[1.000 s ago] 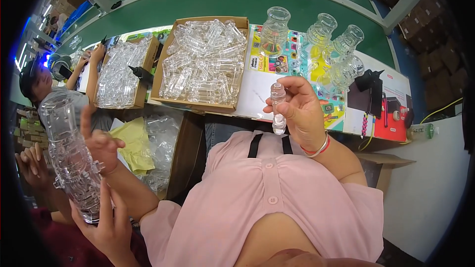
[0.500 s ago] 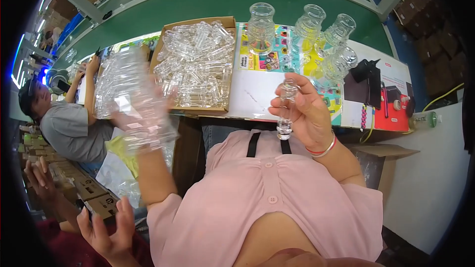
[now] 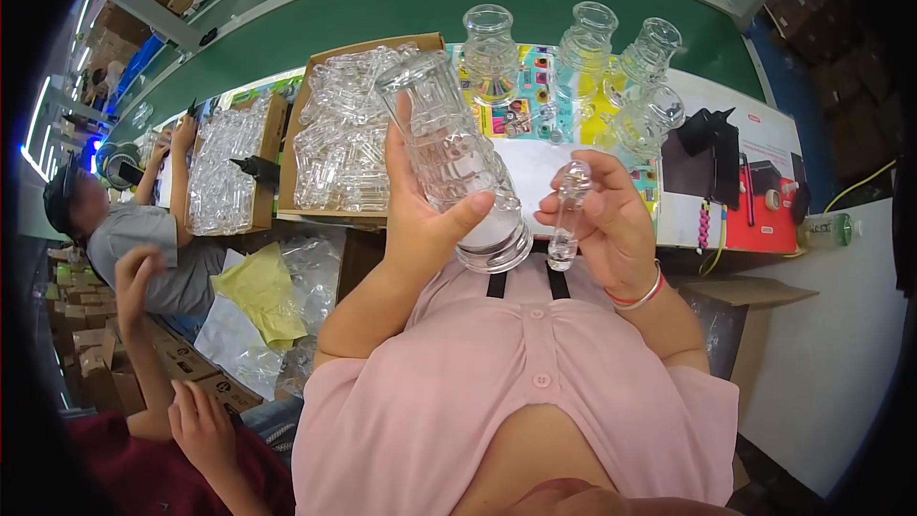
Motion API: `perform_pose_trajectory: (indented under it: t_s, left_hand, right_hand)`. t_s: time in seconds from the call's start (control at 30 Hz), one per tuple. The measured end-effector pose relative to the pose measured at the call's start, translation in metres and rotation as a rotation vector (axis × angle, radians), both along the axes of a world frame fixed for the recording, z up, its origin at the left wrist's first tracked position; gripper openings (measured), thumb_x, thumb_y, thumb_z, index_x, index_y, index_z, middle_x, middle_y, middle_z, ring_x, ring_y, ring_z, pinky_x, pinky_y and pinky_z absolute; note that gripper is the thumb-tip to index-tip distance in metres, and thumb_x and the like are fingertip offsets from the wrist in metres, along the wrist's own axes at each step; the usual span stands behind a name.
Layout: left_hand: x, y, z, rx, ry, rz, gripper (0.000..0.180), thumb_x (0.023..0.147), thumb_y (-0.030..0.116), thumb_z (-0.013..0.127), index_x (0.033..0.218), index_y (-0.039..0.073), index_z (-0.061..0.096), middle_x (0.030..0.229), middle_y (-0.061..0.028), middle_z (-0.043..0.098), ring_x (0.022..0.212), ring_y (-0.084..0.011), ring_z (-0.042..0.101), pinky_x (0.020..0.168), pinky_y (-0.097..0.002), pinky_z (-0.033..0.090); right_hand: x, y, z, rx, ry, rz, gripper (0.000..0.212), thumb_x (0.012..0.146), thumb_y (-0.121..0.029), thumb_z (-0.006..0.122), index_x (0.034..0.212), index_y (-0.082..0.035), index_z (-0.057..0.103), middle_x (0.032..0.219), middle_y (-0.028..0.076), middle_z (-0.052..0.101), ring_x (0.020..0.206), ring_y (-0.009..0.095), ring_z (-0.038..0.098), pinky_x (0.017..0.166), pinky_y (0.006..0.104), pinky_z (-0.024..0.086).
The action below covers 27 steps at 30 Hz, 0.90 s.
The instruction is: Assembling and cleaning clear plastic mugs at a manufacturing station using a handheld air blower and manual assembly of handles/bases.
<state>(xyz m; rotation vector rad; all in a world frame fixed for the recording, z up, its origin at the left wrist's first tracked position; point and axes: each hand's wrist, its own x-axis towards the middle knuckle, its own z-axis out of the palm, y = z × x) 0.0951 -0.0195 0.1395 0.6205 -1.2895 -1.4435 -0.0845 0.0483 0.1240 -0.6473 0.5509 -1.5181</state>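
Observation:
My left hand is wrapped round a tall clear glass vessel with a raised block pattern, tilted in front of my chest. Between the fingers and thumb of my right hand is a small clear glass piece, slim in the middle and knobbed at its upper end. The two glass things are close together but apart. Behind the vessel, a cardboard box holds many small clear glass pieces like the one in my right hand.
Several wide-necked clear glass vessels stand at the table's far side. To their right are a black object and a red printed sheet. Another box of glass pieces lies left, near a person in grey. Another person's hand is lower left.
My left hand has swung the tall glass vessel from the left to my middle. My right hand has shifted slightly right with the small piece. The lower-left person's hands have moved.

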Motion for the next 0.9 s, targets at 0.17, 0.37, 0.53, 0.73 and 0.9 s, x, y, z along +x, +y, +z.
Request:
perform_pose_trajectory:
  t_s: [0.17,0.37,0.53,0.73,0.9]
  left_hand:
    - [-0.009,0.004,-0.011,-0.031,-0.051,0.035,0.100,0.071,0.013,0.070,0.140,0.007,-0.002,0.137,-0.0136,0.020,0.122,-0.0235,0.032,0.096,-0.0371,0.035]
    - [0.015,0.016,0.001,0.232,0.198,-0.351,0.096,0.074,0.008,0.067,0.140,0.008,-0.003,0.142,-0.0124,0.013,0.130,-0.0244,0.021,0.102,-0.0381,0.025]
    - [0.030,0.020,-0.014,-0.013,-0.034,-0.184,0.104,0.064,0.008,0.077,0.139,0.006,0.006,0.141,-0.0129,0.016,0.127,-0.0251,0.028,0.101,-0.0385,0.031]
    - [0.033,0.027,-0.020,-0.042,-0.035,-0.096,0.103,0.055,0.014,0.084,0.135,0.005,0.020,0.134,-0.0142,0.030,0.121,-0.0255,0.037,0.099,-0.0402,0.036]
    - [0.027,0.033,-0.015,0.093,0.140,-0.065,0.099,0.057,0.014,0.083,0.134,0.007,0.021,0.130,-0.0136,0.036,0.118,-0.0264,0.041,0.099,-0.0422,0.036]
  right_hand:
    - [0.000,-0.002,-0.004,0.030,0.014,0.088,0.041,0.084,-0.018,0.058,0.119,-0.004,0.041,0.103,0.012,0.055,0.091,0.024,0.060,0.080,0.0388,0.051]
    - [-0.003,0.004,-0.011,0.059,-0.139,0.188,0.045,0.083,-0.022,0.060,0.120,-0.004,0.040,0.104,0.013,0.052,0.086,0.023,0.060,0.073,0.0347,0.053]
    - [0.000,0.006,-0.008,0.019,-0.100,0.165,0.043,0.083,-0.022,0.060,0.117,-0.004,0.041,0.102,0.014,0.051,0.084,0.022,0.060,0.074,0.0347,0.053]
    - [0.004,0.005,-0.008,-0.105,0.064,0.047,0.041,0.081,-0.019,0.063,0.112,-0.002,0.043,0.101,0.013,0.051,0.085,0.021,0.059,0.076,0.0360,0.052]
    - [0.007,0.007,-0.006,-0.206,0.223,-0.032,0.042,0.079,-0.018,0.065,0.111,-0.002,0.043,0.101,0.013,0.051,0.089,0.020,0.057,0.079,0.0352,0.050]
